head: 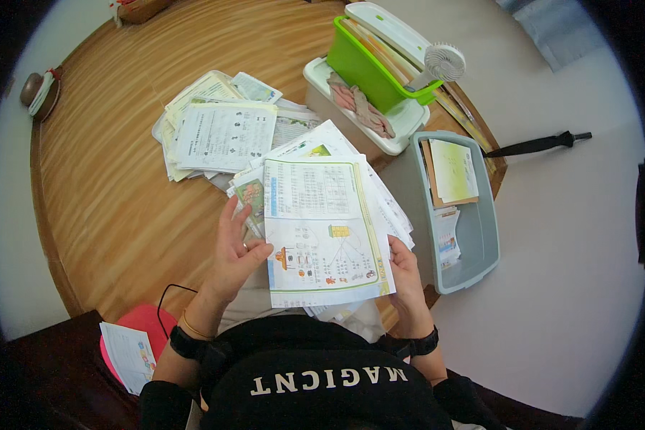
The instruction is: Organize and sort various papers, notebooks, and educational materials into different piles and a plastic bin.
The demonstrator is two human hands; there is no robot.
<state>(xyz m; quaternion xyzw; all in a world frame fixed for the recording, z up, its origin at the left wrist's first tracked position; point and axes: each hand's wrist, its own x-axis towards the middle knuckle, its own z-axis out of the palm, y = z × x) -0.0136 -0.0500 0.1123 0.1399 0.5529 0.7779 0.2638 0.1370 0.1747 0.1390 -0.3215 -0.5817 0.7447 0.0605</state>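
Observation:
A printed worksheet page (322, 231) with small coloured drawings and a green border is spread in front of my torso. My right hand (407, 274) grips its right edge, the fingers partly hidden behind the paper. At the opposite edge is my left hand (236, 252), fingers apart, its thumb tip at the margin; whether it touches the paper is hard to tell. Beneath and beyond the page fans a pile of loose sheets (395, 209), some with coloured pictures. Farther off to the left lies another paper stack (226, 137), topped by a black-and-white printed sheet.
On the right stands a grey-blue plastic bin (470, 242) with papers inside. Behind it, a green box (376, 70) holding folders and a white handheld fan (444, 62) rests on a white-lidded container (408, 131) beside a cloth (360, 105). A black umbrella (537, 144) and pink stool (134, 322) flank me.

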